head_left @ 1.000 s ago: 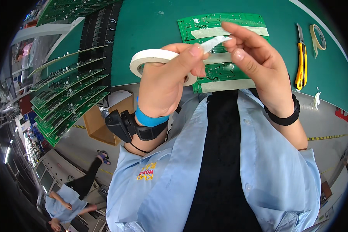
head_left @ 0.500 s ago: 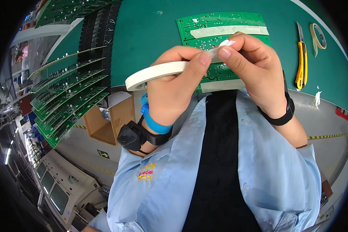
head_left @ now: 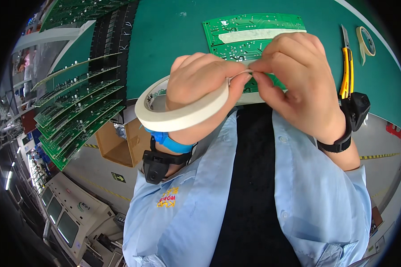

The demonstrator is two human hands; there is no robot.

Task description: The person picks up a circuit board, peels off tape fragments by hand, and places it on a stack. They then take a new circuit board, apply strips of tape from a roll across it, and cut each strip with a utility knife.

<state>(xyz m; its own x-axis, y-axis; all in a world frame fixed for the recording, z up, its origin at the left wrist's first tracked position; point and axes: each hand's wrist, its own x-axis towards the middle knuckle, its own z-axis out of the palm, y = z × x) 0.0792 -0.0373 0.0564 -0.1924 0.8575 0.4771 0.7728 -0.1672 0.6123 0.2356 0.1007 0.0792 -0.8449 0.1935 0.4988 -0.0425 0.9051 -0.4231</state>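
Observation:
A cream masking tape roll [head_left: 178,116] hangs around my left hand [head_left: 198,82], whose thumb and fingers pinch the tape near its free end. Fingertip to fingertip with it, my right hand [head_left: 298,84] is closed in a pinch on the same short, thin piece of tape [head_left: 247,71]. Both hands are above a green circuit board [head_left: 258,21] lying on the table. One pale tape strip [head_left: 258,35] runs across the board's far part, and another strip [head_left: 251,99] shows at its near edge. My hands cover the board's middle.
On the green table [head_left: 169,40], a yellow utility knife [head_left: 347,71] with its blade out lies at the right, beside a smaller tape roll [head_left: 365,42]. Several circuit boards [head_left: 80,107] stand in a black rack [head_left: 113,40] at the left. Below is a cardboard box [head_left: 131,142].
Both hands have turned over, knuckles up, and their fingertips have moved slightly down. The tape roll has swung lower around my left hand. The white tape end between the fingers now shows less.

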